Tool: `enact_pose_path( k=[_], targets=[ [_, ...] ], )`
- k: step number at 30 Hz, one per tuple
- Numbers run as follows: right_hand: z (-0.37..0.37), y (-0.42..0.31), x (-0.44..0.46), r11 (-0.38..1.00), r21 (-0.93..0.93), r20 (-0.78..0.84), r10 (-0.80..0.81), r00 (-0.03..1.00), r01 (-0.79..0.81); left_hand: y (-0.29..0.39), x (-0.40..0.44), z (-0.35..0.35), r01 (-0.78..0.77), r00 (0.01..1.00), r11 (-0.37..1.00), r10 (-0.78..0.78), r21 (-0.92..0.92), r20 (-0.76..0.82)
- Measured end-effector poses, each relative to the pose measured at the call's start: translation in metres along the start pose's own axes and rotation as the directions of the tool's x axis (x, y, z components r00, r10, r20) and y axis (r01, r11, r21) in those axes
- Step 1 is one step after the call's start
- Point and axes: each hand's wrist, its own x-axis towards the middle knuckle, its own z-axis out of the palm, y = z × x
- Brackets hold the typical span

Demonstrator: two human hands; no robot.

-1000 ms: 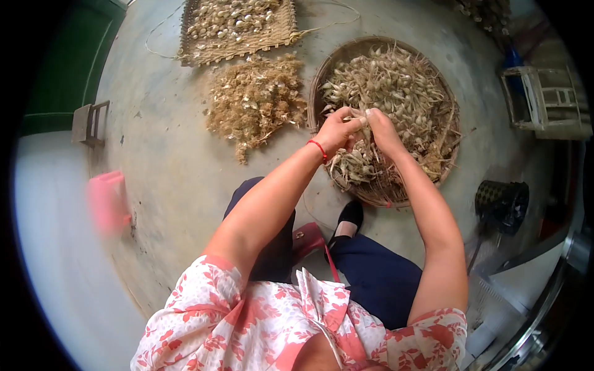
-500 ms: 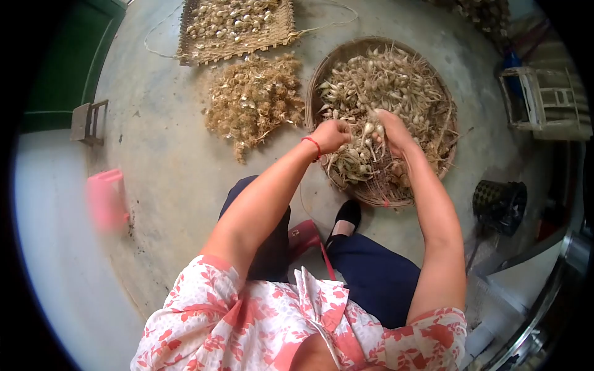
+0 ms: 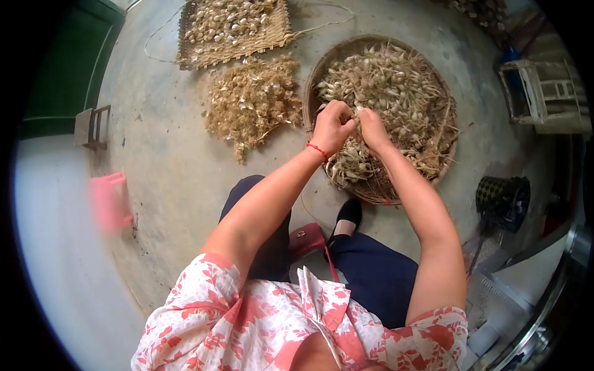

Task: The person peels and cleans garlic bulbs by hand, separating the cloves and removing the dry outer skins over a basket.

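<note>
A round woven basket (image 3: 314,68) holds a heap of pale dried bulbs (image 3: 396,83) with stems and roots. Over its left part my left hand (image 3: 334,127), with a red string at the wrist, is closed in a pinch. My right hand (image 3: 373,130) is closed right beside it, the fingertips of both nearly touching. Something small and pale shows between them, probably a bulb, mostly hidden by the fingers. Below the hands a bunch of bulbs (image 3: 349,166) lies near the basket's front rim.
A pile of brown scraps (image 3: 250,102) lies on the floor left of the basket. Behind it is a woven mat (image 3: 272,40) with bulbs. A pink stool (image 3: 110,201) and small wooden stool (image 3: 91,127) stand left; a bin (image 3: 501,198) and wooden frame (image 3: 538,93) stand right.
My hands were apart half a second ago, with bulbs at the right one. They have come together, and both have closed at the fingertips.
</note>
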Motion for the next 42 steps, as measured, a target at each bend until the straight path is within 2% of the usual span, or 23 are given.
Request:
enact_pose_path(
  k=[1,7,11,13,14,17,18,19,20,24,25,27,28,29,31,32,34,35,36,37,39,41,42],
  targets=[
    [-0.002,0.003,0.001,0.999,0.026,-0.037,0.030,0.999,-0.029,0.001,-0.001,0.003,-0.215,0.975,0.961,0.220,0.173,-0.011],
    [-0.024,-0.002,0.009,0.945,0.213,-0.220,0.294,0.930,-0.248,-0.001,-0.001,0.003,-0.107,0.994,0.990,0.106,0.092,0.018],
    [-0.022,-0.010,-0.005,0.945,0.196,-0.074,0.282,0.957,-0.263,-0.018,-0.004,0.006,0.084,0.980,0.996,-0.087,0.026,0.177],
    [-0.008,-0.007,-0.011,0.973,0.005,0.041,0.229,0.973,-0.230,-0.011,-0.003,0.003,0.639,0.704,0.745,-0.468,-0.189,0.534],
    [-0.003,0.000,-0.014,0.986,-0.083,0.010,0.149,0.989,-0.148,-0.011,-0.003,0.001,0.633,0.691,0.765,-0.489,-0.119,0.533],
    [-0.002,0.020,-0.005,0.949,-0.301,-0.008,0.093,0.996,-0.091,-0.020,0.001,-0.005,0.427,0.741,0.871,-0.491,0.242,0.459],
    [-0.007,0.027,-0.004,0.738,-0.674,-0.014,-0.061,0.998,0.035,-0.021,-0.001,-0.002,0.428,0.736,0.870,-0.494,0.246,0.464],
    [-0.009,0.028,-0.006,0.373,-0.920,0.045,-0.199,0.979,0.118,-0.020,-0.006,0.001,0.213,0.816,0.893,-0.386,0.398,0.430],
    [-0.014,0.026,-0.005,0.387,-0.922,-0.019,-0.037,0.999,-0.004,-0.018,-0.007,0.002,-0.011,0.874,0.844,-0.252,0.536,0.415],
    [-0.031,0.041,0.005,0.217,-0.968,0.152,0.114,0.982,0.125,-0.028,-0.009,-0.002,-0.105,0.878,0.921,-0.092,0.376,0.470],
    [-0.034,0.005,0.007,0.379,-0.919,-0.009,0.246,0.969,-0.105,-0.036,-0.011,-0.001,-0.106,0.878,0.922,-0.089,0.372,0.470],
    [-0.068,-0.003,0.029,0.532,-0.800,-0.304,0.041,0.952,-0.278,-0.044,-0.016,0.001,-0.380,0.863,0.834,0.165,0.401,0.477],
    [-0.082,0.005,0.037,0.539,-0.813,-0.394,-0.227,0.890,-0.222,-0.044,-0.016,0.001,-0.373,0.869,0.835,0.161,0.404,0.469],
    [-0.094,0.009,0.042,0.469,-0.842,-0.434,-0.301,0.849,-0.265,-0.038,-0.016,-0.002,-0.374,0.869,0.832,0.162,0.409,0.467],
    [-0.107,0.018,0.055,0.492,-0.791,-0.421,-0.009,0.907,-0.363,-0.026,-0.013,-0.007,0.041,0.884,0.949,-0.181,0.313,0.432],
    [-0.113,0.027,0.062,0.497,-0.790,-0.416,-0.007,0.909,-0.358,-0.026,-0.011,-0.011,0.035,0.877,0.929,-0.206,0.370,0.435],
    [-0.119,0.045,0.070,0.873,-0.449,-0.267,0.073,0.961,-0.191,-0.036,-0.006,-0.011,0.155,0.875,0.944,-0.269,0.292,0.402],
    [-0.116,0.034,0.066,0.949,-0.213,-0.228,0.182,0.957,-0.231,-0.042,-0.002,-0.009,0.266,0.869,0.944,-0.323,0.197,0.375],
    [-0.113,0.022,0.061,0.954,-0.199,-0.167,0.193,0.967,-0.224,-0.048,0.002,-0.005,0.457,0.814,0.889,-0.416,-0.004,0.405],
    [-0.109,0.012,0.053,0.958,-0.183,-0.104,0.204,0.973,-0.220,-0.040,0.003,-0.002,0.458,0.814,0.889,-0.418,-0.003,0.402],
    [-0.093,-0.010,0.032,0.966,-0.205,0.033,0.166,0.986,-0.156,-0.008,0.006,0.003,0.707,0.703,0.630,-0.573,-0.323,0.422],
    [-0.078,-0.019,0.019,0.972,-0.216,0.181,0.131,0.975,-0.091,-0.001,0.006,0.008,0.789,0.614,0.451,-0.574,-0.417,0.541],
    [-0.073,-0.019,0.015,0.973,-0.228,0.290,0.094,0.953,-0.027,-0.003,0.006,0.012,0.758,0.652,0.476,-0.527,-0.446,0.545]
  ],
)
